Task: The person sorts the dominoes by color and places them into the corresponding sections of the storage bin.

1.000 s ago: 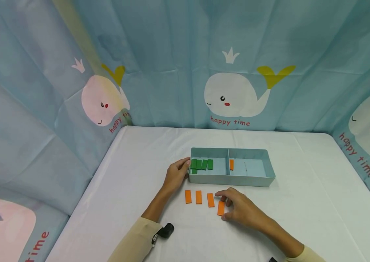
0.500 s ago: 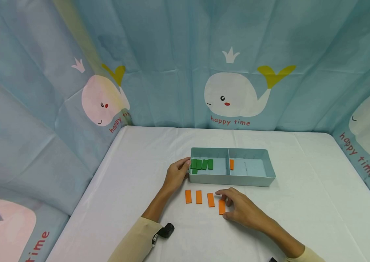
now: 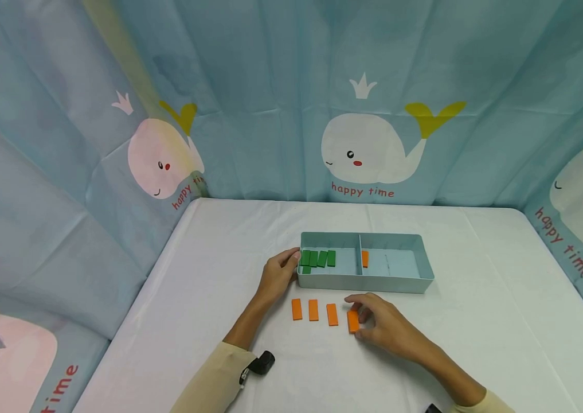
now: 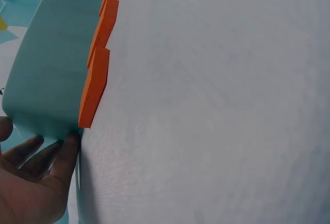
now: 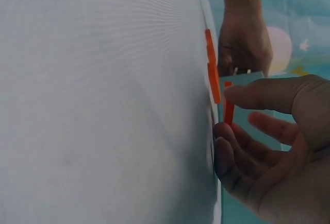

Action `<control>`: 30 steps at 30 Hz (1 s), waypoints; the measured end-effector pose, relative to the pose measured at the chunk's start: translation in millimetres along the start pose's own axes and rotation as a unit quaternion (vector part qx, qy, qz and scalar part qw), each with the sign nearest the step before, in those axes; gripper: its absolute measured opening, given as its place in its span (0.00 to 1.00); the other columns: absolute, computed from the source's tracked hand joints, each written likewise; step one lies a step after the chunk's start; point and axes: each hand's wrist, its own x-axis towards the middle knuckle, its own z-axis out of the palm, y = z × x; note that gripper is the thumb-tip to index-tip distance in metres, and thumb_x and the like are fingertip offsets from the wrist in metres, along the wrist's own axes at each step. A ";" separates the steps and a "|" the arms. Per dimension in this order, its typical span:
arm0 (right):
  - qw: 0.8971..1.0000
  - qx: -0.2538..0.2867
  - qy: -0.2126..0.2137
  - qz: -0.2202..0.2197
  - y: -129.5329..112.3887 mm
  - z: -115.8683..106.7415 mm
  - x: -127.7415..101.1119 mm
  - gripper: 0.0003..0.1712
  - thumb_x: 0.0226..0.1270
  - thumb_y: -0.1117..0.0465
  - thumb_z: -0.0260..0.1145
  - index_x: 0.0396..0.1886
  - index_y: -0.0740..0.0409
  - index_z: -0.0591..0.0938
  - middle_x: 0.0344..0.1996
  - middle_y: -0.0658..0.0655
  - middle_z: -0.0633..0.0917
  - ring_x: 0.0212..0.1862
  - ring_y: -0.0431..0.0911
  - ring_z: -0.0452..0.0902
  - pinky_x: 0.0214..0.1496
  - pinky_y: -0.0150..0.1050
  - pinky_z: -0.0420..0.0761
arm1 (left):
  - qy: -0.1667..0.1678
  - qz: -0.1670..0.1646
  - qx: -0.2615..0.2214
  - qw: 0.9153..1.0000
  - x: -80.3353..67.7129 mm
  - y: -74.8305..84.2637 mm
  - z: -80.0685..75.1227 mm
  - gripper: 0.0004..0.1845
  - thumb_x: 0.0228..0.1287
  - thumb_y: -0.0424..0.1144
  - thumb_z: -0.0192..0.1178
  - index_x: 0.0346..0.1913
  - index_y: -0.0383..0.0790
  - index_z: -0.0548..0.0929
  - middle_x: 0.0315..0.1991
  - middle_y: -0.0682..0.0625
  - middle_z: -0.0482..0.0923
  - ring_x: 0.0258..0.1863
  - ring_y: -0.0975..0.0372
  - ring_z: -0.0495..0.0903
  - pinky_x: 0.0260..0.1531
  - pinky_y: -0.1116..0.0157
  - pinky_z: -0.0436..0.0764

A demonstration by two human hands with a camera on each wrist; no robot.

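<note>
My right hand [image 3: 386, 328] pinches an orange domino block [image 3: 353, 322] between thumb and fingertips, in front of the box. In the right wrist view this orange domino block [image 5: 228, 112] stands edge-on between the thumb and the fingers. Three more orange domino blocks [image 3: 313, 310] lie in a row to its left. At the left end of the light blue divided box [image 3: 363, 283], my left hand [image 3: 274, 279] rests with its fingers against the end wall. The left wrist view shows those fingertips touching the wall near its bottom.
Several green domino blocks [image 3: 323, 259] lie in the box's left compartment. One orange domino block [image 3: 365, 259] lies in the right compartment beside the divider [image 3: 360, 255]. A white cloth covers the table [image 3: 487, 275], with a whale-print curtain [image 3: 270, 155] behind.
The right hand has taken hold of the rightmost orange domino block and shifted it slightly right and toward the box. The left hand and box have not moved.
</note>
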 end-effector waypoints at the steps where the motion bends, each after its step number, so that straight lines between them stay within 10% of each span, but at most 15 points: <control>1: 1.000 0.001 0.001 0.002 -0.3 -1.2 -0.2 0.37 0.55 0.72 0.80 0.67 0.55 0.81 0.51 0.48 0.84 0.46 0.41 0.80 0.50 0.34 0.85 | 0.000 0.000 0.001 1.000 -0.3 0.2 -0.1 0.29 0.84 0.52 0.56 0.75 0.37 0.76 0.69 0.40 0.80 0.65 0.49 0.82 0.57 0.58 0.88; 30: 0.995 0.027 0.091 -0.015 -0.9 -51.7 -14.6 0.36 0.62 0.72 0.78 0.70 0.54 0.79 0.54 0.51 0.86 0.48 0.43 0.85 0.43 0.34 0.86 | -0.003 0.005 0.006 1.000 -0.9 0.6 -0.8 0.29 0.84 0.51 0.55 0.75 0.36 0.75 0.70 0.39 0.78 0.66 0.47 0.81 0.57 0.57 0.88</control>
